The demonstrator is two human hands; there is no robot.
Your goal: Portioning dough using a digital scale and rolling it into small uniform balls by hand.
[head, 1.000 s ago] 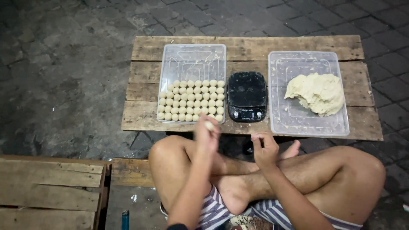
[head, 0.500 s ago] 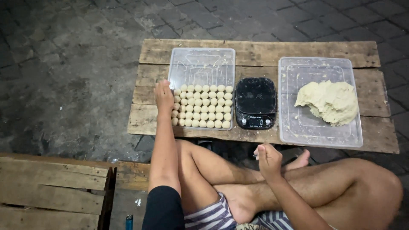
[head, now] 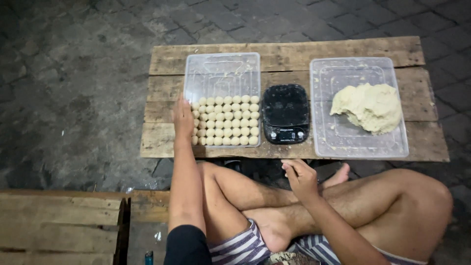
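My left hand (head: 183,118) reaches to the left edge of a clear plastic tray (head: 222,73), fingertips by the top-left of the rows of small dough balls (head: 225,120) that fill the tray's near half. Whether it still holds a ball is hidden. My right hand (head: 300,177) hovers loosely open above my crossed legs, just below the table's front edge, holding nothing. A black kitchen scale (head: 285,113) sits between that tray and a second clear tray (head: 343,142) with a big lump of pale dough (head: 369,106).
The trays and scale rest on a low table of rough wooden planks (head: 162,142) over dark paving stones. A wooden pallet (head: 59,225) lies at the lower left, with a small blue lighter (head: 148,257) beside it.
My left hand moved from in front of my body out to the tray's left edge and now rests there. My right hand stayed over my legs. The view shifted slightly.
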